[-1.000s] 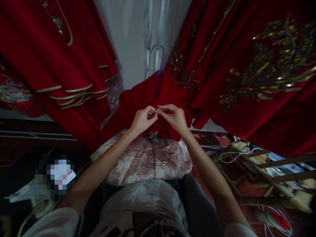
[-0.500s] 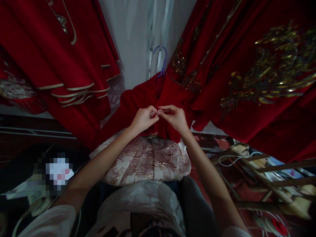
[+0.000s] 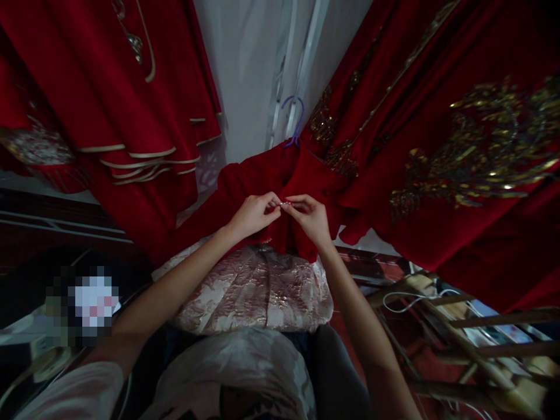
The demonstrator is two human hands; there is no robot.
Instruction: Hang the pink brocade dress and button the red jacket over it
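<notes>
A red garment top [image 3: 245,169] hangs on a purple hanger [image 3: 301,119] in front of me. At its front opening, my left hand [image 3: 254,213] and my right hand [image 3: 313,219] meet fingertip to fingertip. Between them is a small shiny beaded piece [image 3: 286,203], perhaps a fastening; its exact kind is too small to make out. Both hands are closed in a pinch on it. Beneath the red top, pale brocade cloth [image 3: 280,286] with a pinkish metallic pattern spreads over my lap. The fingers partly hide the beaded piece.
Red garments with pale piping [image 3: 149,116] hang at the left. Another red garment with gold sequin embroidery [image 3: 485,157] hangs at the right. A wooden rack [image 3: 464,344] with a white cord stands at lower right. Dark clutter and a pixelated patch lie at lower left.
The view has shifted slightly, so the garments and hanger sit lower in the picture. Both hands remain pinched at the beaded piece, with small changes in finger position.
</notes>
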